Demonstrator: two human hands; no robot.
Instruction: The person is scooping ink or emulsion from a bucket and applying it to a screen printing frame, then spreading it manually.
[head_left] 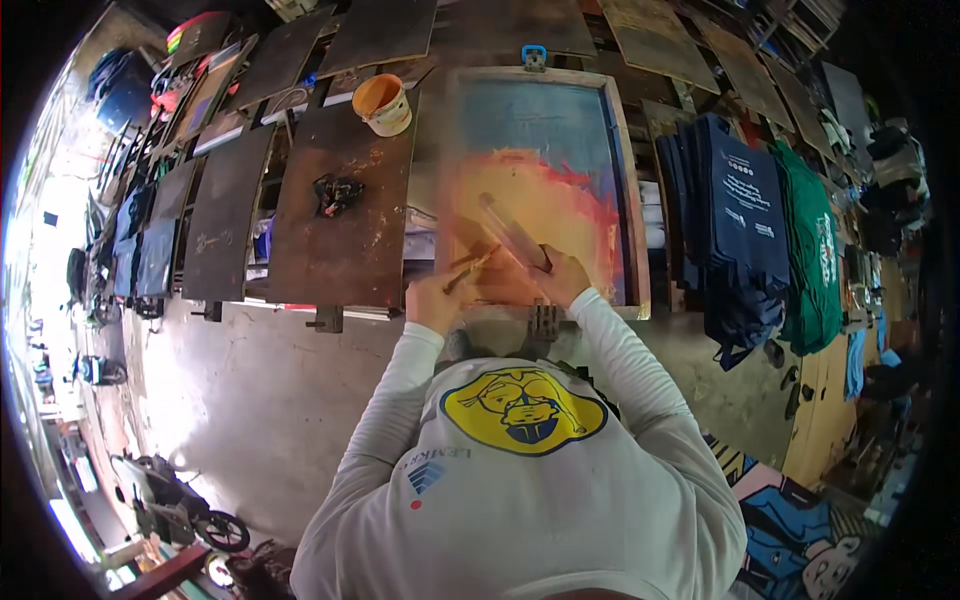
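A wooden-framed printing screen point(612, 120) lies in front of me, its mesh blue-grey at the far end and smeared yellow-orange and red nearer me. Over the near half of the mesh, my right hand point(564, 277) is closed around the near end of a squeegee point(513, 230), which slants away to the left. Close to the screen's near left corner, my left hand point(432, 303) is closed on a thin, stick-like tool point(468, 270) pointing toward the squeegee. The kind of this tool is too small and blurred to tell.
Left of the screen, a brown board point(340, 235) carries an orange-stained bucket point(382, 104) and a crumpled black bundle point(338, 194). A blue-handled clamp point(535, 57) sits at the screen's far edge. Dark blue bags point(735, 200) and green ones point(806, 250) are stacked at right.
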